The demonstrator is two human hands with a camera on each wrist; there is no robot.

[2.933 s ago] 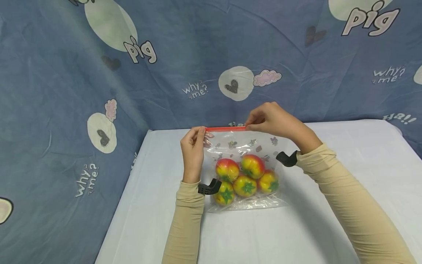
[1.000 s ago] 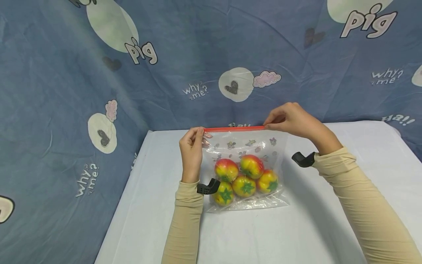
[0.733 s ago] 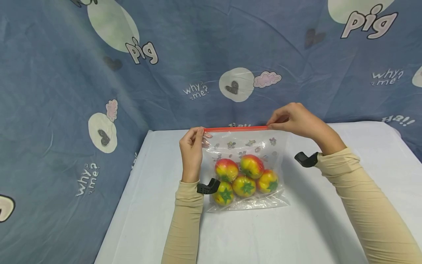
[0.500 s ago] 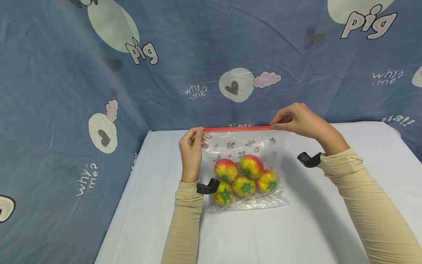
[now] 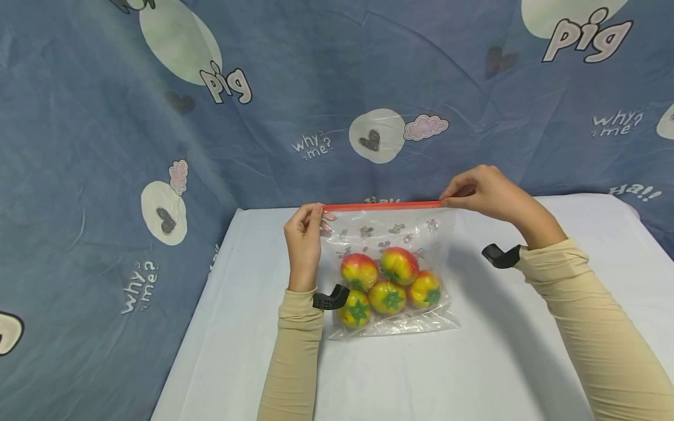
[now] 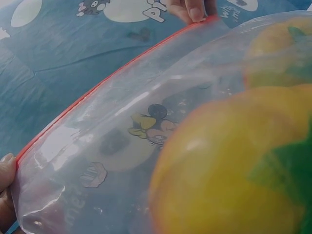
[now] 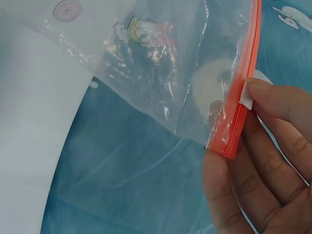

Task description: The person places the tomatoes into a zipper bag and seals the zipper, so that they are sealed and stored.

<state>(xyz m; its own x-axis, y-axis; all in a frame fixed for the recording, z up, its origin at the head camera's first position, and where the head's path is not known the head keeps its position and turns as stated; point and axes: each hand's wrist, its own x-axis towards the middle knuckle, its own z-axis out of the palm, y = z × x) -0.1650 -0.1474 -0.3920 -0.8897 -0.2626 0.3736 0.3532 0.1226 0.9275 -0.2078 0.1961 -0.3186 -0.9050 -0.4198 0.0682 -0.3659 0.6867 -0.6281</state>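
Observation:
A clear zip bag with small printed cartoon figures is held up at its top edge. Inside lie several round yellow-red fruits with green star-shaped leaves, such as one fruit in the middle. Along the bag's top runs a red zip strip. My left hand pinches the bag's top left corner. At the right end of the strip, my right hand pinches a small white slider between thumb and fingers, seen in the right wrist view. The strip's tip shows just past the slider.
The bag's lower part lies over a white-covered table. Behind and to the left hangs a blue printed cloth. A black wrist mount on the left sleeve overlaps the bag in the head view.
My right hand has slid rightward along the red strip, from past its middle to near its right end. The left hand has stayed at the left corner; the fruits lie almost unchanged.

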